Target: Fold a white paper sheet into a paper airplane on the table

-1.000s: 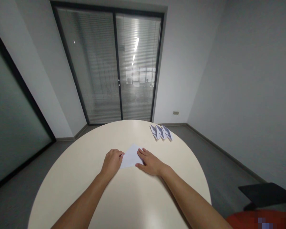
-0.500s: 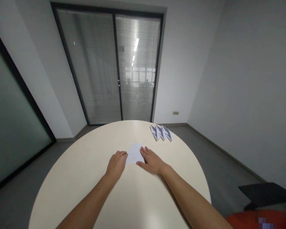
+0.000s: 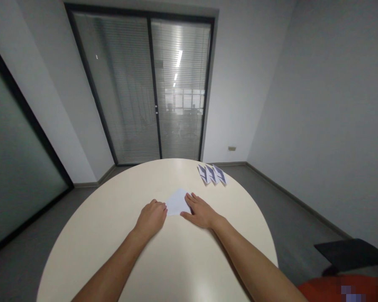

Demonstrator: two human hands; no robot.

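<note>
A folded piece of white paper (image 3: 176, 204) lies on the table in front of me, its far edge coming to a point. At the paper's left edge, my left hand (image 3: 152, 217) is closed, the fingers curled and the fingertips at the edge. Their undersides are hidden. My right hand (image 3: 200, 211) rests flat with its fingers stretched out and the thumb apart, covering the paper's right part.
Three folded papers with blue-grey print (image 3: 211, 174) lie in a row near the round table's (image 3: 113, 222) far right edge. A black chair part (image 3: 353, 253) and something red (image 3: 327, 287) are at lower right. Beyond stands a glass partition with blinds (image 3: 122, 92).
My left hand has shifted slightly left along the paper's edge, and its fingers are more curled. More of the paper's left part shows. My right hand has stayed in place.
</note>
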